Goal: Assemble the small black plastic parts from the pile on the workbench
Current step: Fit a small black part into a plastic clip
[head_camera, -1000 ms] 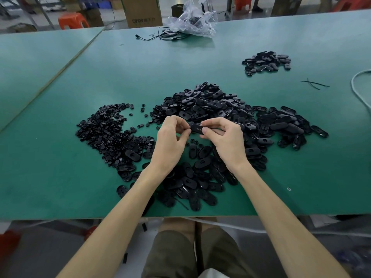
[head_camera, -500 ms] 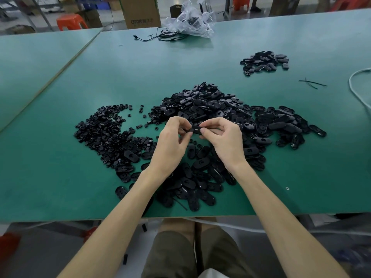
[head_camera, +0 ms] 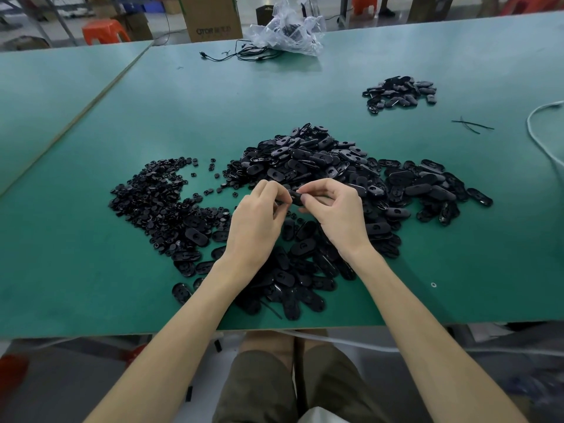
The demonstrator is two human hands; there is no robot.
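A big pile of black oval plastic shells [head_camera: 329, 166] covers the middle of the green workbench [head_camera: 91, 285]. To its left lies a heap of smaller round black pieces [head_camera: 155, 206]. Above the pile, my left hand [head_camera: 259, 221] and my right hand [head_camera: 335, 215] meet, both pinching one black oval part [head_camera: 295, 198] between their fingertips. Most of that part is hidden by my fingers, so how its pieces fit cannot be seen.
A small separate heap of black oval parts [head_camera: 399, 93] sits at the back right. Black cable ties [head_camera: 471, 125] and a white cord [head_camera: 540, 138] lie at the right edge. A crumpled plastic bag [head_camera: 290, 29] and black cables [head_camera: 232, 54] are at the far edge.
Both hands have stayed together over the pile with the same part; the fingers shifted slightly on it. The piles have not moved.
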